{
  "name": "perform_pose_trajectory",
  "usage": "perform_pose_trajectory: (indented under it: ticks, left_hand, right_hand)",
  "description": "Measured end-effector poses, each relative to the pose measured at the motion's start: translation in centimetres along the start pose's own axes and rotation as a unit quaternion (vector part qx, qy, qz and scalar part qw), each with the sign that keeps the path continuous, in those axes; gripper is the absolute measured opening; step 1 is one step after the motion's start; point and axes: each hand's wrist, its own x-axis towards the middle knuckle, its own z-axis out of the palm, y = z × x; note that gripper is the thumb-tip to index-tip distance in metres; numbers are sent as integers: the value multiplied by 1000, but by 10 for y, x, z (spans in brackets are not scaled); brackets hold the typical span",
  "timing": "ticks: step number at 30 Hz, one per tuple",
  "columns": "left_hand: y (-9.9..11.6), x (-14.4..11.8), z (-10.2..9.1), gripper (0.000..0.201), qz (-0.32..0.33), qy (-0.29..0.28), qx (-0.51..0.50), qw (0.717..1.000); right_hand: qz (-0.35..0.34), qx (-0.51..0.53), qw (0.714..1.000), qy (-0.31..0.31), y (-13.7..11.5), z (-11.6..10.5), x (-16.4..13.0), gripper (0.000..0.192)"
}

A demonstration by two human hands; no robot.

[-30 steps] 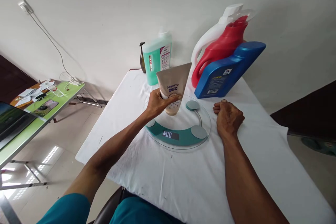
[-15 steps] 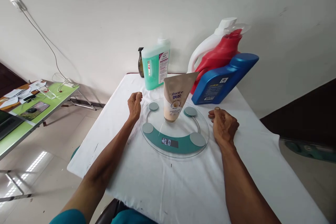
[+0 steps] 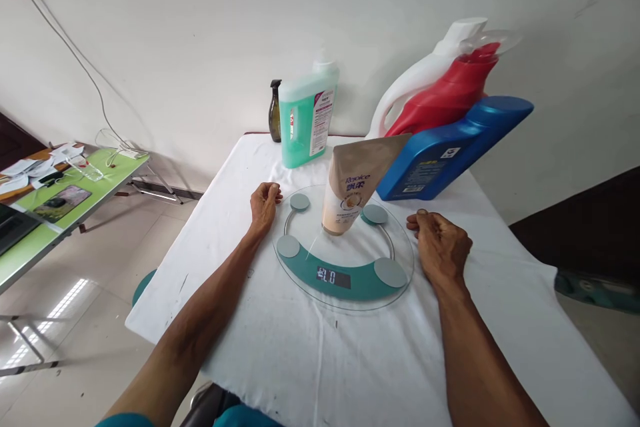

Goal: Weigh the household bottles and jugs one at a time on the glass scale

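Rejoice tube (image 3: 347, 193) stands cap end down on the clear glass of the round scale (image 3: 360, 288), between its four grey pads, with the flat crimped end uppermost. Change noted: the left hand (image 3: 265, 205) held the tube over the glass a second ago; it is now withdrawn to the scale's left edge, and the tube stands unaided. In my judgement, the scale therefore carries the tube alone, with no hand adding to or relieving the load.

Left grip: fingers curled in, gap narrow, nothing visible held. Right grip: the right hand (image 3: 443, 243) lies loosely closed on the cloth-covered counter (image 3: 380, 360), just beside the scale's right edge, no object seen in it. Whether either hand touches the glass rim cannot be told.

Display (image 3: 333, 277) is lit; its characters differ from those a second ago but are not reliably legible.

Behind the scale stand a blue bottle (image 3: 440, 153), a red bottle (image 3: 445, 100), a white jug (image 3: 431, 70), a green bottle (image 3: 303, 117) and a dark pump bottle (image 3: 275, 113). Neither hand touches any of these.
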Motion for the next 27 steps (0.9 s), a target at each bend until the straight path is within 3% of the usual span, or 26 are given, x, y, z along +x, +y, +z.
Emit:
perform_pose_trajectory:
  ticks: [27]
  left_hand:
    - [14,-6,1,20,-10,-13,60,998]
  right_hand:
    - [-2,-4,1000,-13,-6,-4,1,43]
